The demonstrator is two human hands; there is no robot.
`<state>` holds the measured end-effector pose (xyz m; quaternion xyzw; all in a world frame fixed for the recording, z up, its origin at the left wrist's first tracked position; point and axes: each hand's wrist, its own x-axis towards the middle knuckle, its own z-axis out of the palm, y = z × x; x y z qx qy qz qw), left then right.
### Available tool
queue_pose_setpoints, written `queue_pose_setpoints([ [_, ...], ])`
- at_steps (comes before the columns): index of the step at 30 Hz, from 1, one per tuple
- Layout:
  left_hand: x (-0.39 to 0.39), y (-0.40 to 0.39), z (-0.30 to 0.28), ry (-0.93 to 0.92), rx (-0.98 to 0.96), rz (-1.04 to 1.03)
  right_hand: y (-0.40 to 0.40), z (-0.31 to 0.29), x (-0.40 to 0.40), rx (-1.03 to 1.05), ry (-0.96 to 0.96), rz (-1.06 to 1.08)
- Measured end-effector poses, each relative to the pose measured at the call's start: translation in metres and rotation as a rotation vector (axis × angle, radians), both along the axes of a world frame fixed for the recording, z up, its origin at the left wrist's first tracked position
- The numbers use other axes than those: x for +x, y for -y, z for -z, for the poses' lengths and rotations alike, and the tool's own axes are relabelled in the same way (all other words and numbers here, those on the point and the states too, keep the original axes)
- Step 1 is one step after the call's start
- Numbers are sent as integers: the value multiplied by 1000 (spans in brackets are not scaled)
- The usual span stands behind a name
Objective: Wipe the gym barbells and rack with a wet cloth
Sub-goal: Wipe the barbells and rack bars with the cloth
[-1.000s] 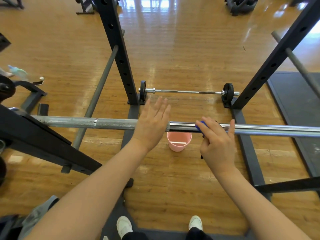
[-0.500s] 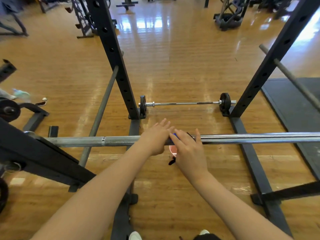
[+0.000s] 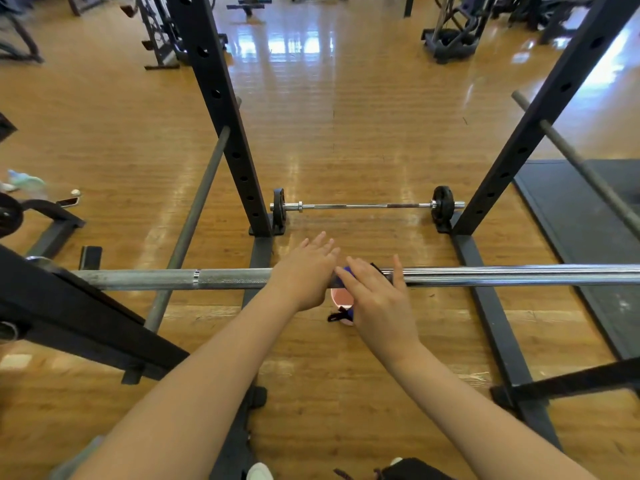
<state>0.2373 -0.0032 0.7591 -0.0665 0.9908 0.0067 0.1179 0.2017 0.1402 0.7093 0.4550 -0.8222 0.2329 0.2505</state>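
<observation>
A long steel barbell [image 3: 173,279] lies across the black rack [image 3: 221,109] in front of me, at about waist height. My left hand [image 3: 304,271] rests on the bar near its middle, fingers straight. Right beside it, my right hand [image 3: 377,299] presses a blue wet cloth [image 3: 346,272] onto the bar with straight fingers, thumb stretched over the bar. A dark end of the cloth hangs below the bar. A second, shorter barbell [image 3: 363,205] with small black plates lies on the floor between the far uprights.
A pink bucket [image 3: 341,296] stands on the wooden floor under my hands, mostly hidden. Grey safety bars [image 3: 194,216] slope along both sides of the rack. A dark mat [image 3: 575,216] lies to the right. Other gym machines stand at the back and left.
My right hand has slid the cloth left along the bar until it meets my left hand, which came down onto the bar. The view has tilted up a little.
</observation>
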Motion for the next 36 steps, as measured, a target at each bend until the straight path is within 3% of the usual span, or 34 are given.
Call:
queue_pose_setpoints([
  [9,1,-3,-1,-52,28,-20,-46,3,-26,-78,89,194],
  [14,3,-5,-3,-75,44,-26,10,9,6,6,12,17],
  [18,5,-7,-6,-86,40,-47,-5,8,-7,33,-31,-17],
  [26,5,-11,-6,-96,4,-78,-82,8,-49,-43,104,214],
  [30,4,-10,-5,-102,-7,-69,-58,4,-33,-6,109,250],
  [36,5,-10,-2,-137,11,-68,2,6,7,98,50,59],
])
